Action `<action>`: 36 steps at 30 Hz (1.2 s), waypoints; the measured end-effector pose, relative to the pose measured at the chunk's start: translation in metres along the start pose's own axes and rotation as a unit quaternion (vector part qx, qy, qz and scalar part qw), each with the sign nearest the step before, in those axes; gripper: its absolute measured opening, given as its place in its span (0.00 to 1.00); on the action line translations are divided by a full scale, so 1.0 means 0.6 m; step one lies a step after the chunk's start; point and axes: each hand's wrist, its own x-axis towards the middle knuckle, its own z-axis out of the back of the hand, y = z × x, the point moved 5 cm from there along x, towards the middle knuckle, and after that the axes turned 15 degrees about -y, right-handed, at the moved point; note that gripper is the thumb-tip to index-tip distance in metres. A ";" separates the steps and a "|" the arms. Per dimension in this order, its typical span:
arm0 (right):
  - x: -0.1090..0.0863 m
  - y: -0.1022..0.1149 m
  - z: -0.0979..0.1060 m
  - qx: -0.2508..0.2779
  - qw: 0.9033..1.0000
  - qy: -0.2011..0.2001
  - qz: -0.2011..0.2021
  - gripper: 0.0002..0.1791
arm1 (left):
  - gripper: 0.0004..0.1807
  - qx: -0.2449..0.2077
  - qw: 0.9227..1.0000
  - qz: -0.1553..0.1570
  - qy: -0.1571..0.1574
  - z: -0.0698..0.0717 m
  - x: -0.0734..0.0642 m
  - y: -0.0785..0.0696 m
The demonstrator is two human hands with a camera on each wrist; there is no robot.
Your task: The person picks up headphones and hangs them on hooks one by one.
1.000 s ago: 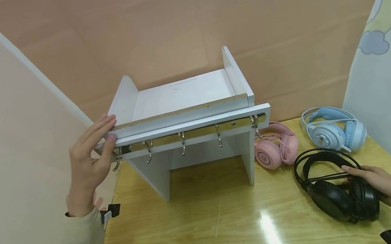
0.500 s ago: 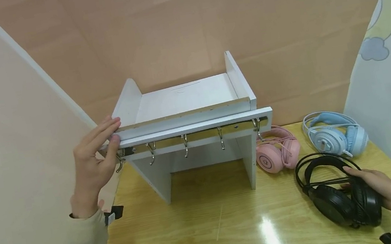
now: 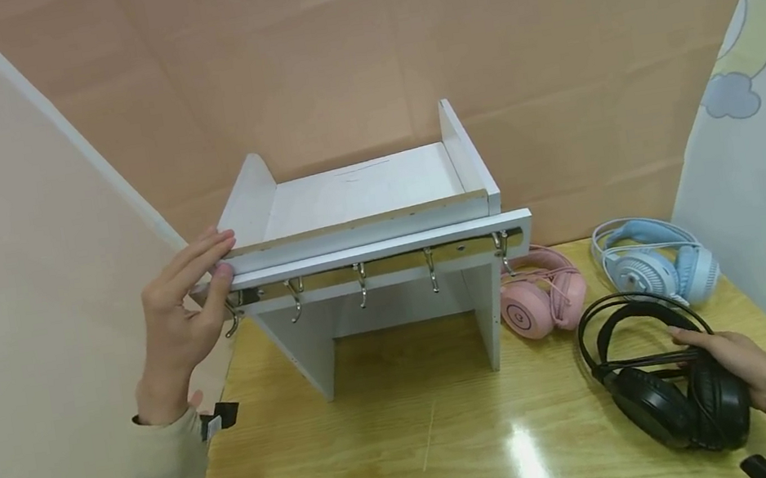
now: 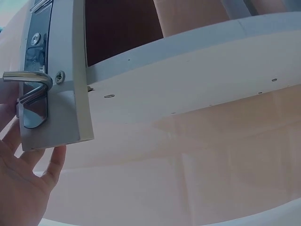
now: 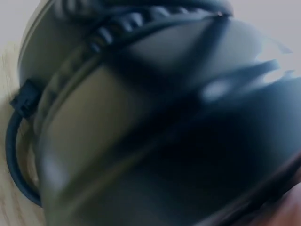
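In the head view my left hand [image 3: 183, 322] grips the left end of a white shelf [image 3: 369, 245], fingers over the top edge and thumb on the front board. Metal hooks [image 3: 362, 285] line that board. The left wrist view shows one hook [image 4: 35, 84] close up at the board's end, with fingertips [image 4: 57, 162] at its edge. On the right, my right hand [image 3: 740, 367] holds black over-ear headphones [image 3: 656, 400] by one side, thumb near the headband. A black earcup [image 5: 155, 117] fills the right wrist view, slightly blurred, hiding most of the hand.
Pink headphones [image 3: 537, 303] lie beside the shelf's right leg. Light blue headphones [image 3: 658, 264] sit farther right, behind the black pair. The wooden table [image 3: 356, 458] meets a brown-covered back wall [image 3: 326, 57] and pale side walls.
The black headphones have risen slightly in my right hand and look a little larger. My left hand keeps its place on the shelf. The head view has shifted a little.
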 end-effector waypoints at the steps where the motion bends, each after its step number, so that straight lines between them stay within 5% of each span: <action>1: -0.001 0.001 0.000 0.003 1.000 0.000 -0.002 0.38 | 0.19 0.001 1.000 0.001 0.000 0.000 0.001 0.000; 9: -0.017 -0.002 -0.003 0.029 0.999 0.032 -0.004 0.27 | 0.19 0.000 1.000 0.001 0.004 0.001 0.003 -0.002; 16: -0.029 0.003 -0.009 -0.002 1.000 0.027 0.013 0.25 | 0.18 -0.006 1.000 -0.001 0.002 0.000 0.002 -0.004; 24: -0.043 0.020 -0.025 0.017 0.997 0.070 0.029 0.30 | 0.18 0.002 1.000 0.001 -0.006 0.005 0.000 -0.007; 31: -0.062 0.029 -0.023 0.020 0.999 0.002 0.032 0.25 | 0.18 0.007 1.000 0.000 -0.007 0.004 0.001 -0.010; 36: -0.077 0.037 -0.023 0.083 0.995 -0.030 0.039 0.28 | 0.18 0.006 1.000 -0.001 -0.009 0.005 0.004 -0.009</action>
